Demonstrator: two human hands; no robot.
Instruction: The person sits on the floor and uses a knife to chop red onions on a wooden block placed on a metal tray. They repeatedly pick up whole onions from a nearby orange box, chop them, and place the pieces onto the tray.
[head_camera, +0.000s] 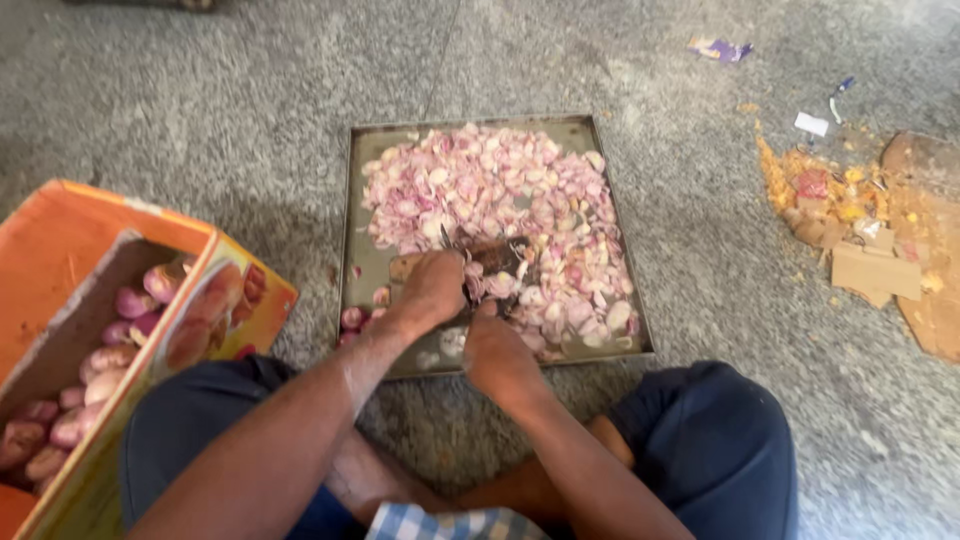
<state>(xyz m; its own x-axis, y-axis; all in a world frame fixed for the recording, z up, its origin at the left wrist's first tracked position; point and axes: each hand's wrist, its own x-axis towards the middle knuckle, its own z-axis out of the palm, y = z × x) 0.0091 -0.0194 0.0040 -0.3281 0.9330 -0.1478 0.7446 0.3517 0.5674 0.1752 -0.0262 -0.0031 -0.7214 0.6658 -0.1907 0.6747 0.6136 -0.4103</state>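
Seated person, seen from above. Left hand (432, 288) reaches forward over the metal tray (352, 240), fingers curled down onto a dark cutter (497, 258) at tray centre. Right hand (497, 355), at five o'clock from it, is fisted; what it grips cannot be told. Chopped onions (480, 185) fill the tray toward twelve o'clock; the cardboard box (60, 250) of peeled onions (70, 415) lies at nine o'clock.

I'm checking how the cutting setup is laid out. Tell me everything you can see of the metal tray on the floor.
The tray is a shallow, square-cornered pan of dull grey metal with a low raised rim, lying flat on the speckled grey floor in front of the seated person. A heap of chopped pinkish onion pieces covers most of it, thickest at the far and right sides; the left strip is mostly bare. A few peeled whole onions sit at its near left corner. The left hand and right hand work over its near edge.
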